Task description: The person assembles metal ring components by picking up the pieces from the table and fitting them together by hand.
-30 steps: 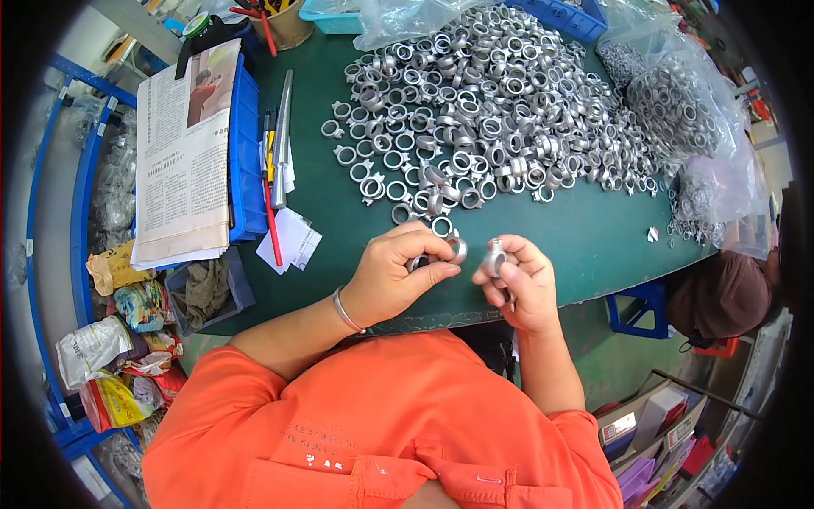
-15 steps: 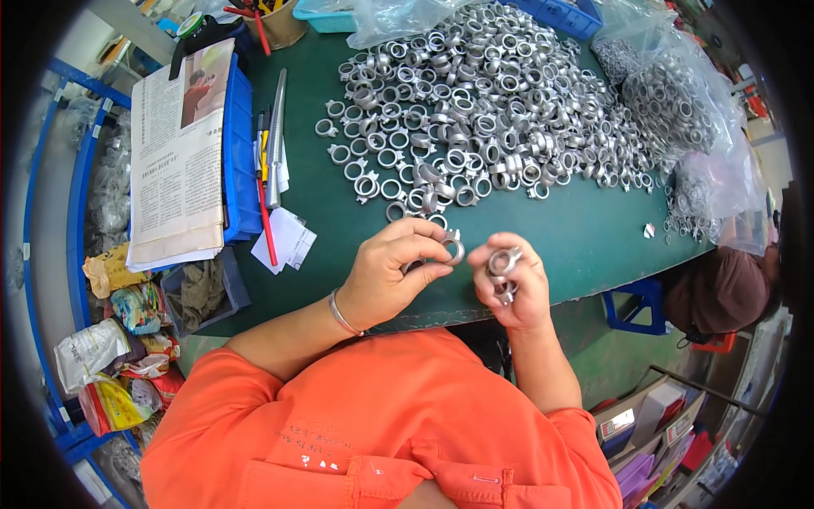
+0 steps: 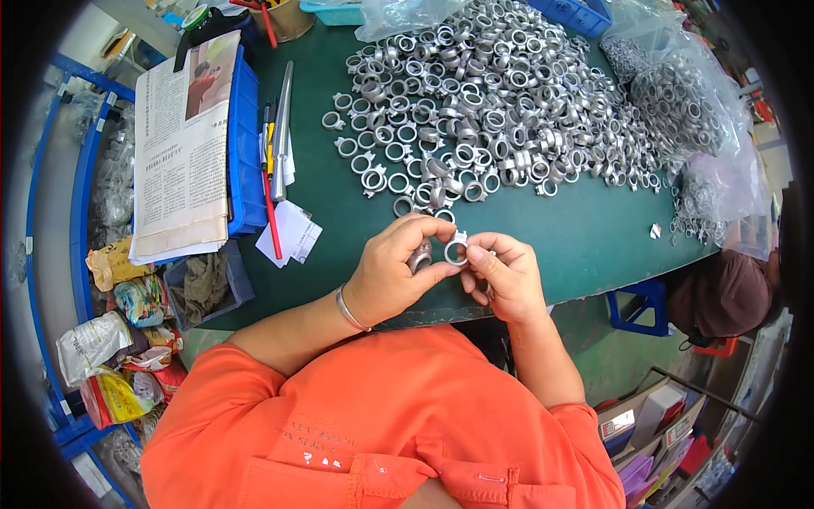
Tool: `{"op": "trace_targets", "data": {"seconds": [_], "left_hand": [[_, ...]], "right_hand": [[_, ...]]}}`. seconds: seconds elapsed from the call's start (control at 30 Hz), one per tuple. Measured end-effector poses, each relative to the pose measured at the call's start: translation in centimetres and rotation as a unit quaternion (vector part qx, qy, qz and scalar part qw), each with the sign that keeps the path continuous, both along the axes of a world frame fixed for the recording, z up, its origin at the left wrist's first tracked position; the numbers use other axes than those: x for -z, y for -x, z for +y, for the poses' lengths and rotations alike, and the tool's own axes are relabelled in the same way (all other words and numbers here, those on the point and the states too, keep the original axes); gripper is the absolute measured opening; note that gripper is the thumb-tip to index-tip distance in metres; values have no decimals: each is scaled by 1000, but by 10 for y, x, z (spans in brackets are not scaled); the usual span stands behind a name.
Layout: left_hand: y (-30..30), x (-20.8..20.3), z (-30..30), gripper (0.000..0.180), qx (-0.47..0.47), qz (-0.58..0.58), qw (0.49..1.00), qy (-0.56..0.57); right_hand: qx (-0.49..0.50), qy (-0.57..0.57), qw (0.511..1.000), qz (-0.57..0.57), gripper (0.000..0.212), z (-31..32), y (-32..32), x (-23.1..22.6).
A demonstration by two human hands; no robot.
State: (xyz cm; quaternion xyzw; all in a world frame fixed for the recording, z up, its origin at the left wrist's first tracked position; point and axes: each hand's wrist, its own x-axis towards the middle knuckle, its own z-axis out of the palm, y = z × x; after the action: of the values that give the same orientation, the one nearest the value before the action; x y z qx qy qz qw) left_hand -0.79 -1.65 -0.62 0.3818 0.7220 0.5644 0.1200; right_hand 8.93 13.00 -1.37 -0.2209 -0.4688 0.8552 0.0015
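The left hand [image 3: 403,261], I can see, pinches a round silver-grey metal ring [image 3: 448,259] (another dull metal ring [image 3: 420,254] sits inside that hand); the right hand [image 3: 510,282] grips its edge, near the flat green table [image 3: 585,237].

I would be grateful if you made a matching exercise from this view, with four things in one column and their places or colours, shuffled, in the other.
Things:
1. Newspaper
2. Ring
3. Stool
4. Bracelet

Places or colours:
A. Around the left wrist
B. Blue, beside the table
C. Between the left hand and right hand
D. At the table's left end

Right pairs: 1-D, 2-C, 3-B, 4-A.
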Motion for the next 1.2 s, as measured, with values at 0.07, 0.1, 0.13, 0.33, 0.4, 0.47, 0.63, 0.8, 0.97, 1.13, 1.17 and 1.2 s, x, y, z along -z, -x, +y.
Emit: {"op": "trace_targets", "data": {"seconds": [0.07,0.1,0.13,0.33,0.4,0.47,0.63,0.8,0.97,1.13,1.17,1.2], "left_hand": [[1,-2,1,35,5,10,1000,-4],[1,-1,0,35,4,10,1000,-4],[1,2,0,34,11,14,1000,-21],[1,1,0,29,25,15,999,-27],[0,0,-1,28,25,19,999,-22],[-2,-1,-2,24,38,-2,999,-19],[-6,1,0,17,59,8,997,-42],[-7,-1,0,13,66,-9,997,-40],[-8,-1,-2,10,61,-60,996,-11],[-8,3,-1,9,60,-41,997,-23],[-8,4,-1,10,58,-27,997,-32],[-9,4,-1,10,58,-25,997,-33]], "right_hand": [[5,-21,1000,22,13,0,0,1],[4,-20,1000,21,13,0,-1,2],[-2,-31,999,32,13,1,-2,2],[-5,-102,993,53,14,-3,-4,3],[-2,-130,991,41,15,-4,-4,3],[5,-70,997,31,13,-5,-4,4],[-11,-55,998,7,12,-4,-5,4],[8,-151,988,21,11,-9,-4,-1],[14,-276,960,51,12,-8,-3,0],[29,-317,945,75,15,-8,-1,0],[42,-343,934,96,17,-8,-1,1],[42,-344,933,97,17,-8,-1,2]]}}
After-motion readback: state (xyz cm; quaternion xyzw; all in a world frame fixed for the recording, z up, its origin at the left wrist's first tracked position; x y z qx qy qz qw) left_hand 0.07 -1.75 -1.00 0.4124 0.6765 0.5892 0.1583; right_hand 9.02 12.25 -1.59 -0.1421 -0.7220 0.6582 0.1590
